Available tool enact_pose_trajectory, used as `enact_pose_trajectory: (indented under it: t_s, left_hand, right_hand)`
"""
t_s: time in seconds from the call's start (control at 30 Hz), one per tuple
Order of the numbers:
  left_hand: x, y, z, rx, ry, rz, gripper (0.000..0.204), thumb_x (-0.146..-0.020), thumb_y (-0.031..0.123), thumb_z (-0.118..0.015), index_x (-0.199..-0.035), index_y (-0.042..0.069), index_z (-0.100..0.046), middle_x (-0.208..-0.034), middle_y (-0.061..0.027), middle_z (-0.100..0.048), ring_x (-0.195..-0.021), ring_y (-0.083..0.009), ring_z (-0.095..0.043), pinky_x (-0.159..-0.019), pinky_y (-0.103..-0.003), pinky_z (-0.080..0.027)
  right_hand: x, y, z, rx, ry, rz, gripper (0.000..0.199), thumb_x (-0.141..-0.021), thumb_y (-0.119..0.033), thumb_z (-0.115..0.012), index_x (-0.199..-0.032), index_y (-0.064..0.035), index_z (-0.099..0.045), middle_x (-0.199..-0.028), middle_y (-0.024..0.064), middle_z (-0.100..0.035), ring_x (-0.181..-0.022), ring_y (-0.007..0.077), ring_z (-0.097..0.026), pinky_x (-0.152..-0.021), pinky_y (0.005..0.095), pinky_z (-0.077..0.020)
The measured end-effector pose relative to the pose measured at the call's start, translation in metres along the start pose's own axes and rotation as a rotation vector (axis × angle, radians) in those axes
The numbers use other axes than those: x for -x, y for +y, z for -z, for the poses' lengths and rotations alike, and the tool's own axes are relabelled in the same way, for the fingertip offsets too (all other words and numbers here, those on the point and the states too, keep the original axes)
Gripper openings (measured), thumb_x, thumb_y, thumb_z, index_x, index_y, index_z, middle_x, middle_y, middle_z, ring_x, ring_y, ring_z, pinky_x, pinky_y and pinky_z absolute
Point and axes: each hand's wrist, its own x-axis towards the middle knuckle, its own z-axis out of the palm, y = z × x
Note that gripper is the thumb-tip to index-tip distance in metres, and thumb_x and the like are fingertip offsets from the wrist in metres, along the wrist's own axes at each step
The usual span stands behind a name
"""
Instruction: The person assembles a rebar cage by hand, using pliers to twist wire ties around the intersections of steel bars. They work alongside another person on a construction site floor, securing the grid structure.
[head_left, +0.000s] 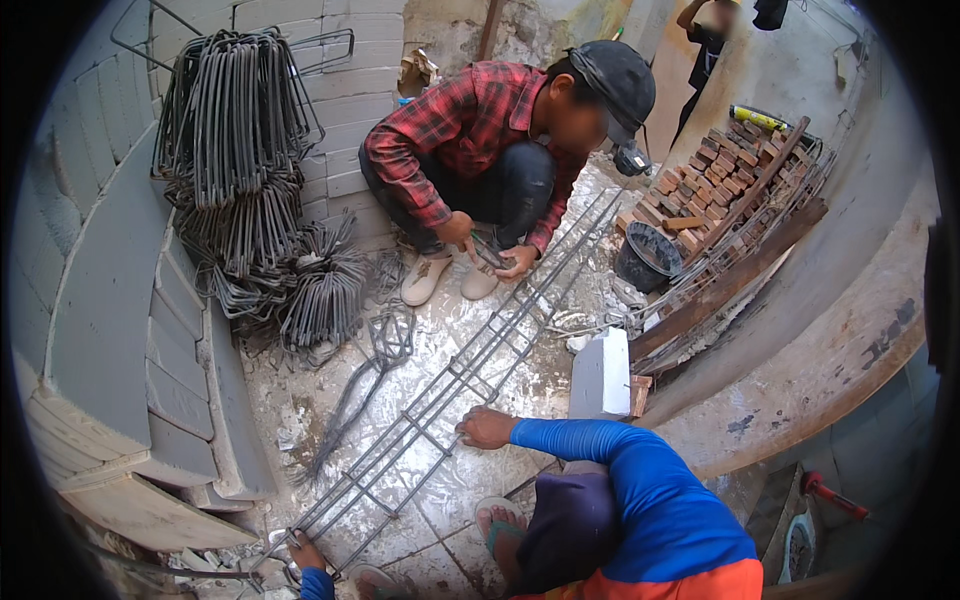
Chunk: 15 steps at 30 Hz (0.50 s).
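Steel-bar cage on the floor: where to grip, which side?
I'd take the steel-bar cage by its right-hand outer long bar, between two crosspieces, coming from above and the right. The bar is slim, with open gaps for fingers to wrap, and the right hand is right beside that side.

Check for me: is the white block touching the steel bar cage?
Apart. The head view shows a strip of floor plainly between the left side of the white block and the nearest bar of the steel bar cage.
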Motion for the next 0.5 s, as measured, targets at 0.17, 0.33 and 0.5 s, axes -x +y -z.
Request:
enact_pose_trajectory:
  t_s: [0.17, 0.33, 0.5]
  left_hand:
    - [0.002, 0.005, 0.006, -0.019, -0.022, 0.035, 0.065, -0.102, 0.041, -0.052, -0.140, -0.012, -0.047, -0.139, -0.0307, -0.054, -0.129, -0.0392, -0.052, -0.110, -0.039, -0.037]
    - [0.000, -0.010, 0.010, -0.021, 0.007, -0.054, 0.063, -0.103, 0.040, -0.052, -0.141, -0.009, -0.047, -0.139, -0.0293, -0.055, -0.129, -0.0388, -0.053, -0.111, -0.040, -0.038]
    - [-0.009, -0.013, 0.009, -0.052, -0.030, 0.030, 0.064, -0.101, 0.040, -0.055, -0.140, -0.010, -0.049, -0.137, -0.0294, -0.056, -0.128, -0.0390, -0.054, -0.110, -0.040, -0.039]
  right_hand:
    - [0.006, 0.004, -0.010, -0.050, 0.022, -0.047, 0.034, -0.094, -0.033, -0.058, -0.112, -0.0051, -0.065, -0.100, 0.0211, -0.067, -0.101, 0.0392, -0.062, -0.093, 0.0485, -0.0471]
    - [0.005, -0.004, -0.003, -0.088, -0.044, -0.105, 0.036, -0.094, -0.032, -0.058, -0.116, -0.0040, -0.064, -0.105, 0.0220, -0.067, -0.105, 0.0394, -0.061, -0.095, 0.0481, -0.0473]
    - [0.003, -0.002, 0.020, -0.103, -0.051, -0.147, 0.041, -0.093, -0.029, -0.061, -0.124, -0.0025, -0.064, -0.112, 0.0242, -0.067, -0.112, 0.0400, -0.060, -0.100, 0.0467, -0.0465]
